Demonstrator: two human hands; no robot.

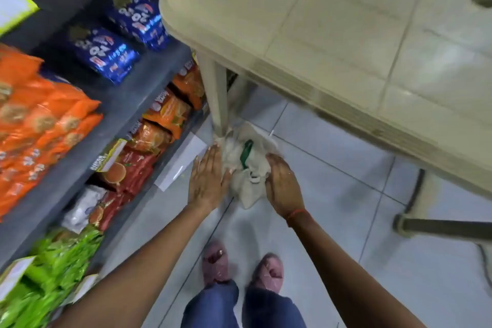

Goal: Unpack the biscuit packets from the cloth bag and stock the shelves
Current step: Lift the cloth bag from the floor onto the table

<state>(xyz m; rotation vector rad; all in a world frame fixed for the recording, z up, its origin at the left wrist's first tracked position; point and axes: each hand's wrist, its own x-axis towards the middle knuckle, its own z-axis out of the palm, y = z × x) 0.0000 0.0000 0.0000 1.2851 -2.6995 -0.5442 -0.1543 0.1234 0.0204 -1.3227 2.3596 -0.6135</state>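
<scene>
On the tiled floor, against the plastic table's leg [217, 98], lies the crumpled cloth bag [246, 186], set down within easy reach of the shelves [125, 106]. The left hand [206, 181] presses straight-fingered against its left side to steady it. The right hand [282, 184] curls over the other side and, through the blur, appears to bunch the cloth. Biscuit packets [166, 112] line the shelves, and the slack bag looks nearly emptied.
</scene>
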